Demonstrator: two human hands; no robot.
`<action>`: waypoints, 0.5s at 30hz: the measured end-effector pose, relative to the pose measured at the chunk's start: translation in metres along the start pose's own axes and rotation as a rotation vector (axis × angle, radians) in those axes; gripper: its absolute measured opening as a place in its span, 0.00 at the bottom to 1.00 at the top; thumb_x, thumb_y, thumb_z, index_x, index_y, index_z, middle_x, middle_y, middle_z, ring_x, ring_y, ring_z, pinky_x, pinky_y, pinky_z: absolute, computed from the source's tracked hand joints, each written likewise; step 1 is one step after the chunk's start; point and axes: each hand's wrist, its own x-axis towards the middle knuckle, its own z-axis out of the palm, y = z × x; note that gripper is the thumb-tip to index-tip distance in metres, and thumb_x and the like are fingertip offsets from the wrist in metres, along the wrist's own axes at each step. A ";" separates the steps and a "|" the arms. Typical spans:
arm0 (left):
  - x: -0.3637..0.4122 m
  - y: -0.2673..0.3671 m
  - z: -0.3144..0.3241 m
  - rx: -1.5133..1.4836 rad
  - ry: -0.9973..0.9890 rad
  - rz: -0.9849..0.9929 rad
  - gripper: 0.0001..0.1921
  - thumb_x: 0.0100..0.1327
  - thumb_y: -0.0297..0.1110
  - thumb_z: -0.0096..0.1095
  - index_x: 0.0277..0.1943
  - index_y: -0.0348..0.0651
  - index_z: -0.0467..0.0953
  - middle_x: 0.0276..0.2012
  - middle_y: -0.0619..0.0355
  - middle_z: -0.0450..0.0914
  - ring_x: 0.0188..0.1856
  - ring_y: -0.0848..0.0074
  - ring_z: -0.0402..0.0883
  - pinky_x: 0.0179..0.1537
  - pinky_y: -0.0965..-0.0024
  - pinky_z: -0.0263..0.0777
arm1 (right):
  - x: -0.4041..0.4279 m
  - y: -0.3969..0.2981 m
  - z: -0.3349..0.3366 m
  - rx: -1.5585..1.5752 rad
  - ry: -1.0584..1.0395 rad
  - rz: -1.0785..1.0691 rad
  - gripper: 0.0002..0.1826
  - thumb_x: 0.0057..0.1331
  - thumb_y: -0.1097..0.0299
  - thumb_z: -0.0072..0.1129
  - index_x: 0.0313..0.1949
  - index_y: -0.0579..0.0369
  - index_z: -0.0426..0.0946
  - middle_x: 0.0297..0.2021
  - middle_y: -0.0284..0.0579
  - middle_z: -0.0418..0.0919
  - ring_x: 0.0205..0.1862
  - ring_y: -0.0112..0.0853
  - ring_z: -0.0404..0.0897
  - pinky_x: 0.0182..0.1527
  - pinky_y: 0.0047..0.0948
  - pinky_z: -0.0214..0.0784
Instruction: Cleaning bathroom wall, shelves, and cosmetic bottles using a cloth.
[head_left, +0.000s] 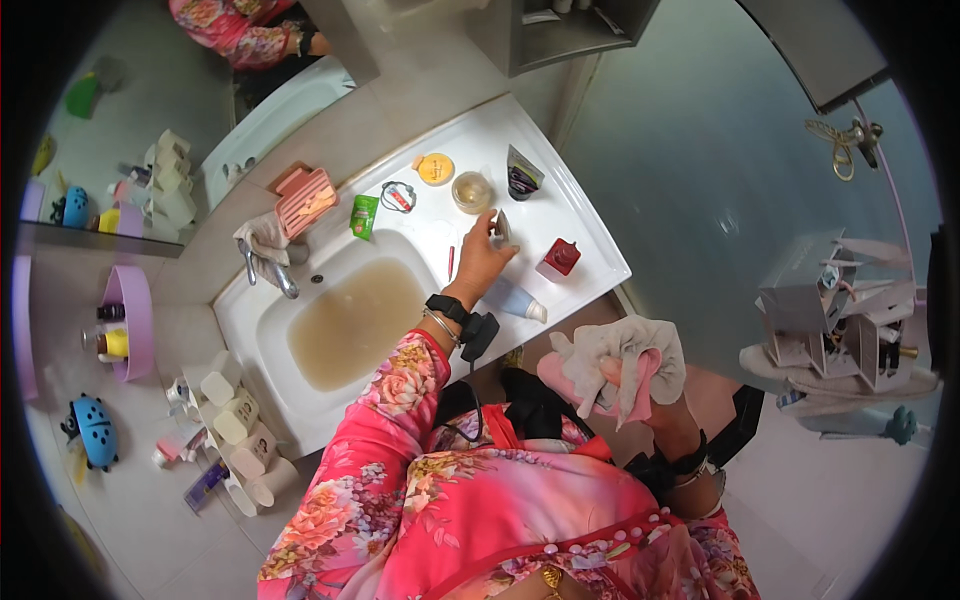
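Observation:
My left hand (482, 255) is over the white sink counter (592, 262), thumb and fingers closed around a small grey item (502, 225) that is partly hidden. Just beyond it stands a round glass jar (472, 193). A red pump bottle (560, 259) is to its right, and a pale blue tube (517, 298) lies beside the wrist. My right hand (619, 375) holds a bunched whitish cloth (652, 337) together with a pink cloth (559, 375), off the counter's front edge. Cloudy brown water (356, 322) fills part of the basin.
A black pouch (523, 176), a yellow round container (436, 169), a green packet (364, 217) and a pink soap rack (307, 202) line the back. A cloth hangs over the faucet (281, 277). White cup holders (236, 416) are on the left wall; paper bags (806, 292) hang at right.

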 end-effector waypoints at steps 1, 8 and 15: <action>0.000 -0.001 -0.004 0.023 -0.028 -0.046 0.32 0.47 0.28 0.68 0.57 0.39 0.63 0.47 0.48 0.74 0.50 0.63 0.73 0.51 0.66 0.67 | 0.007 0.002 0.002 0.047 -0.087 -0.007 0.06 0.60 0.74 0.53 0.35 0.65 0.72 0.26 0.43 0.75 0.28 0.26 0.75 0.29 0.24 0.69; -0.038 -0.020 -0.046 0.198 0.064 0.025 0.38 0.47 0.35 0.69 0.60 0.35 0.58 0.58 0.41 0.63 0.59 0.53 0.63 0.61 0.60 0.57 | 0.031 0.000 0.025 -0.027 -0.215 0.024 0.04 0.57 0.81 0.55 0.31 0.65 0.69 0.24 0.41 0.74 0.21 0.25 0.73 0.23 0.21 0.66; -0.146 0.035 -0.304 0.184 1.036 0.258 0.10 0.54 0.25 0.61 0.41 0.38 0.73 0.33 0.62 0.74 0.33 0.79 0.72 0.37 0.75 0.70 | 0.054 0.002 0.065 -0.106 -0.460 0.023 0.05 0.57 0.80 0.56 0.32 0.63 0.69 0.25 0.39 0.73 0.22 0.23 0.71 0.24 0.20 0.65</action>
